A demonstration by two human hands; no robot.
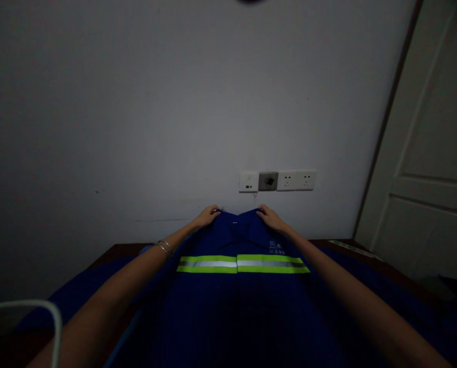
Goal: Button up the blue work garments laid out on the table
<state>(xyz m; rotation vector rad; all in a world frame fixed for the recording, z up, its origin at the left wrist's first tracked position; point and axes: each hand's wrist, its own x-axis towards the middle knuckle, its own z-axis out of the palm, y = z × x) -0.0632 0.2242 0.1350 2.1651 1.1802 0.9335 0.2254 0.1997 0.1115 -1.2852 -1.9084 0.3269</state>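
A dark blue work jacket (228, 294) is spread front side up, with a yellow-green and silver reflective band across the chest and small white print on its right-hand side. My left hand (208, 215) pinches the jacket at the left of its collar. On the opposite side of the collar, my right hand (271, 218) grips the cloth with its fingers closed. Both arms reach forward along the jacket, and a bracelet circles my left wrist. The jacket's lower part fades into deep shadow.
Behind the dark red-brown table (126, 250) stands a grey wall with a row of switches and sockets (295, 180). A panelled door (435, 153) is at the right. A pale curved cable or tube (29, 303) crosses the lower left corner.
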